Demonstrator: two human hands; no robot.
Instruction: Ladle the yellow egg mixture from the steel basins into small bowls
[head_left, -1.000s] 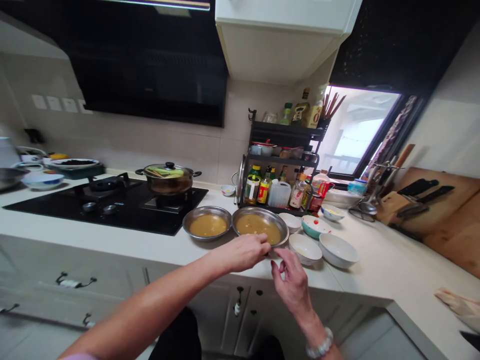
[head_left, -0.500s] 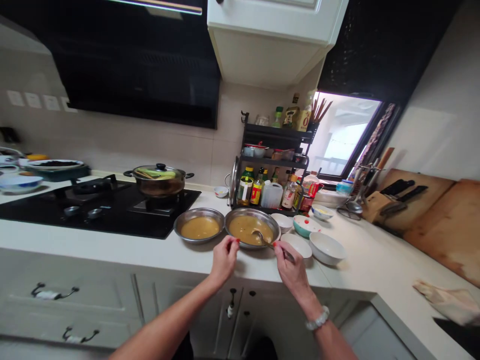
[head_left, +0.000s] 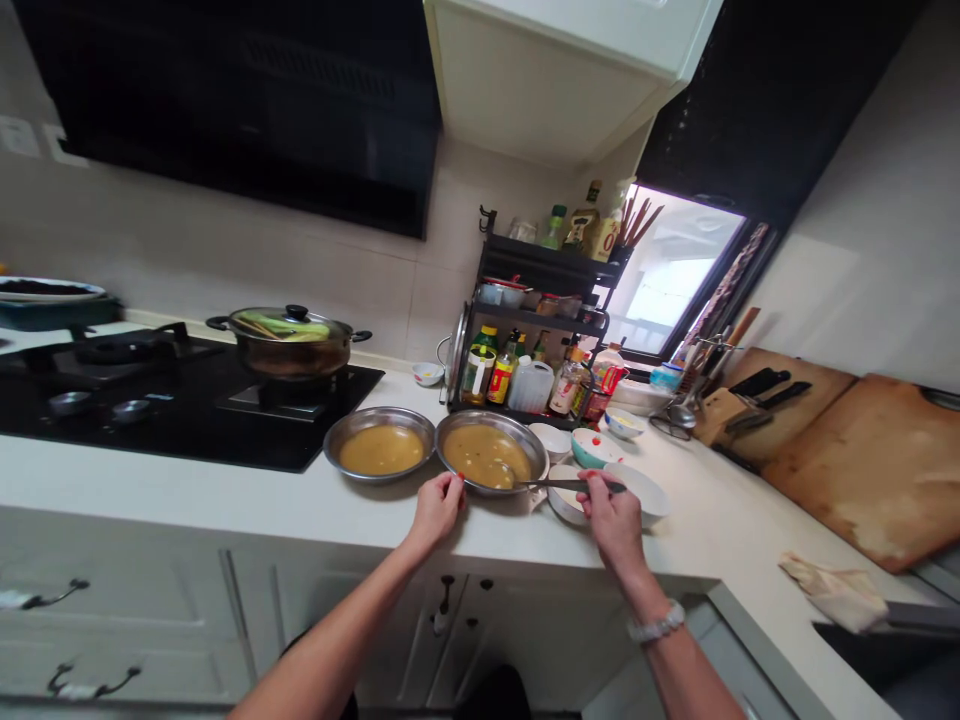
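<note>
A metal bowl (head_left: 538,455) of cloudy yellow-brown liquid stands on the counter, and a long-handled spoon (head_left: 551,484) dips its head into it. My right hand (head_left: 613,518) is closed around the spoon's dark handle, to the right of the bowl and over the white bowls. At the bowl's near left rim, my left hand (head_left: 436,512) is closed, its fingertips pinching the edge. Directly left is a second metal bowl (head_left: 335,455) with similar liquid. Several small bowls, among them a green one (head_left: 589,458) and a white one (head_left: 646,490), sit close on the right.
On the left, a lidded pot (head_left: 292,350) rests on the black stove (head_left: 187,425). Behind the bowls stands a black rack (head_left: 551,265) of bottles. A knife block (head_left: 720,415), cutting board (head_left: 877,470) and cloth (head_left: 832,592) lie to the right.
My right hand has shifted right, so the spoon now lies flatter across the bowl's right rim. My left hand stays at the rim. The view has turned slightly right.
</note>
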